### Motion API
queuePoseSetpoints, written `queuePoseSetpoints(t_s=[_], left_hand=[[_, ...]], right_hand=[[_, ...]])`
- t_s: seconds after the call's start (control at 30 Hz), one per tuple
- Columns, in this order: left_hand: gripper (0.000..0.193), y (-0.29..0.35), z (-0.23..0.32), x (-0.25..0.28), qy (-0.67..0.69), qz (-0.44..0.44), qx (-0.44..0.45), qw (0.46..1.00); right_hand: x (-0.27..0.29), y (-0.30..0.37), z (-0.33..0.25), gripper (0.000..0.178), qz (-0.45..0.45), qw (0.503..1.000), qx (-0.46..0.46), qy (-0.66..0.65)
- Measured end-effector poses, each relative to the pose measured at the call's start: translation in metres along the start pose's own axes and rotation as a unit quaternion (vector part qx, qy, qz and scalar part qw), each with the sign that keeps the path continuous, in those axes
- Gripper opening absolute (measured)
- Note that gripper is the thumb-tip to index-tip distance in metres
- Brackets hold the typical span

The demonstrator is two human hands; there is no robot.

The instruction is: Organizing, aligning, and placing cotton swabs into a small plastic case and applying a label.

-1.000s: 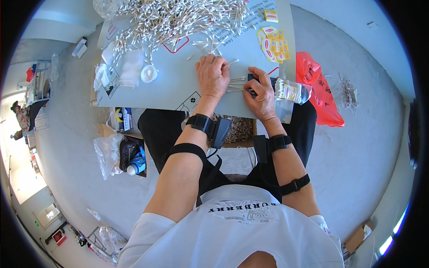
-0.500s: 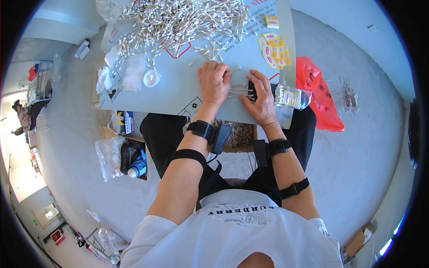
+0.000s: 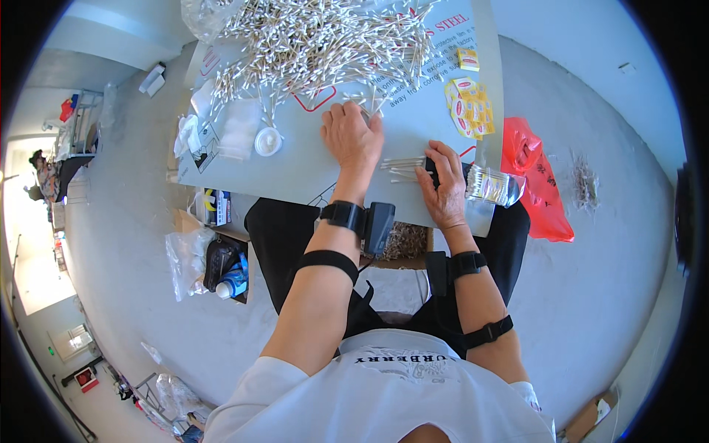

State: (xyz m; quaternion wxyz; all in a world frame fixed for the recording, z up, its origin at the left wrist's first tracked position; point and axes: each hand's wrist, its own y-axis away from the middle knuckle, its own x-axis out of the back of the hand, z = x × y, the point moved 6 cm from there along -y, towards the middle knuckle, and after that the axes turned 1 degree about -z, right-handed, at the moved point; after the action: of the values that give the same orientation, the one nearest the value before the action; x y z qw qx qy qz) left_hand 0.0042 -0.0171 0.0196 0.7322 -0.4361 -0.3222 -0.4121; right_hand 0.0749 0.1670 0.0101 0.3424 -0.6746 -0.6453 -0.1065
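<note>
Palm down, my left hand (image 3: 353, 136) is at a few loose cotton swabs (image 3: 375, 103) below the main heap (image 3: 317, 48). Its thumb is apart from the curled fingers, and I see nothing held in it. My right hand (image 3: 444, 184) lies near the table's front edge, fingers and thumb around a small black block (image 3: 433, 169). Several cotton swabs (image 3: 401, 170) stick out to the left of that block, roughly side by side; their other ends are hidden. Just right of this hand lies a clear pack of cotton swabs (image 3: 491, 186).
On the table (image 3: 295, 173) are a round white tub (image 3: 268, 141), clear plastic bags (image 3: 240, 129) and yellow labels (image 3: 470, 107). A red plastic bag (image 3: 533, 184) hangs off the right side. Below the front edge sits a box of swabs (image 3: 406, 244).
My left hand has moved away from the swabs beside the black block, up to the loose ones near the heap. My right hand stays at the block. The whole view has shifted slightly.
</note>
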Motion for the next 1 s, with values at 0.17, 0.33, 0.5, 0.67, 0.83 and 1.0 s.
queuePoseSetpoints(t_s=[0.17, 0.33, 0.5, 0.67, 0.83, 1.0], left_hand=[[0.011, -0.016, -0.026, -0.023, 0.093, -0.062, -0.009, 0.994], [0.011, -0.009, -0.034, -0.005, 0.11, 0.05, -0.011, 0.993], [0.013, -0.008, 0.01, 0.01, 0.143, 0.061, -0.126, 0.98], [0.011, 0.008, 0.028, -0.011, 0.005, -0.041, -0.084, 0.996], [0.012, 0.025, 0.017, -0.007, 0.056, -0.018, -0.1, 0.993], [0.017, 0.035, 0.019, 0.001, 0.142, -0.125, -0.207, 0.96]], right_hand=[[-0.002, -0.002, -0.003, 0.033, 0.0, 1.0, -0.002, -0.005], [-0.001, -0.001, -0.001, 0.032, -0.004, 1.0, -0.002, 0.009], [0.0, -0.001, 0.001, 0.031, -0.006, 1.0, -0.006, -0.006], [-0.002, -0.001, 0.001, 0.031, 0.001, 1.0, -0.006, -0.007], [-0.003, -0.003, -0.003, 0.032, -0.001, 1.0, 0.007, -0.008], [0.001, -0.001, 0.004, 0.035, 0.018, 0.999, -0.021, -0.022]])
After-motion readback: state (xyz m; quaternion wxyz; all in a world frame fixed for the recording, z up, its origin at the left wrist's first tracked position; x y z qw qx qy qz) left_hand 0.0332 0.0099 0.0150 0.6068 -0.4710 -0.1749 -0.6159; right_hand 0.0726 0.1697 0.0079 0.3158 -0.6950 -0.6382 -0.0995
